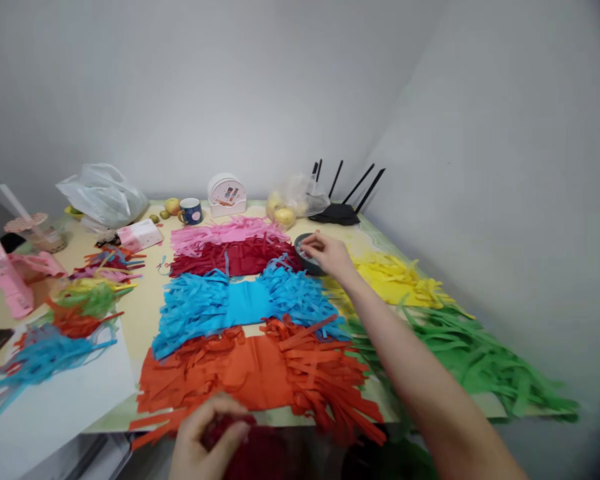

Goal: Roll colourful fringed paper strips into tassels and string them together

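Note:
My right hand (330,255) reaches across the table to a small dark round dish (305,260), its fingers bent into the dish; what they pinch is too small to see. My left hand (205,437) is at the near table edge, closed around a dark red bundle of fringed paper (240,447). Between the hands lie fringed paper sheets: orange (250,373), blue (240,303), dark red (235,257) and pink (225,233). Yellow fringe (395,277) and green fringe (470,360) lie to the right of my arm.
Mixed coloured paper strips (75,313) pile on the left beside a white sheet (55,400). At the back stand a mug (191,211), a white holder (227,193), bagged fruit (285,207), a black router (343,207), a plastic bag (103,193). Walls close the right side.

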`<control>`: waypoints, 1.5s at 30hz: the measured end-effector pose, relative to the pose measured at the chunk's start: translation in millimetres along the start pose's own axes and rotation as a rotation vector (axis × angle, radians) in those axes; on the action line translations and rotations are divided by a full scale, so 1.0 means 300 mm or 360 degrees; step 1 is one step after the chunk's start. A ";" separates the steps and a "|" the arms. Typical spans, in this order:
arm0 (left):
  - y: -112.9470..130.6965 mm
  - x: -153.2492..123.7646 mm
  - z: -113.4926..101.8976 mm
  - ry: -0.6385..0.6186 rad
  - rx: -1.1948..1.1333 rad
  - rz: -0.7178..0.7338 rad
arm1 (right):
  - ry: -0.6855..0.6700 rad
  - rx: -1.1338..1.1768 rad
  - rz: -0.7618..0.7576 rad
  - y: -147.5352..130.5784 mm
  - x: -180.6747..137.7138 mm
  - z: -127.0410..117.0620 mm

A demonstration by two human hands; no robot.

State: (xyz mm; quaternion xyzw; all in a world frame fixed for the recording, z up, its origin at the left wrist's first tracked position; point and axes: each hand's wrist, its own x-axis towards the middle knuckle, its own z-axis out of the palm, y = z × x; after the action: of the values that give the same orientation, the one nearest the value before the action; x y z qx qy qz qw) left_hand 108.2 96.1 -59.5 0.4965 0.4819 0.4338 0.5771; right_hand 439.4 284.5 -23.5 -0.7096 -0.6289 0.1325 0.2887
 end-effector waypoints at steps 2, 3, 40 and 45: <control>0.032 0.019 -0.011 0.0168 0.0109 0.0127 | -0.0061 0.0216 -0.0149 -0.103 -0.165 0.041; 0.049 0.029 -0.011 0.0204 0.0137 0.0224 | -0.0109 0.0545 -0.0252 -0.155 -0.256 0.065; 0.102 -0.089 -0.105 -0.0218 0.0656 0.0701 | -0.0388 0.1397 -0.0159 -0.439 -0.832 0.214; 0.090 -0.084 -0.089 -0.0166 0.0625 0.0740 | -0.0321 0.1579 -0.0019 -0.453 -0.843 0.235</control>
State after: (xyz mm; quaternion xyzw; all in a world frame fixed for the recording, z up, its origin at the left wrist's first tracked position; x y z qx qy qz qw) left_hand 77.3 79.0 -30.6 0.7170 0.3997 0.4267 0.3796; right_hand 245.6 62.3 -45.7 -0.4671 -0.5189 0.4817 0.5296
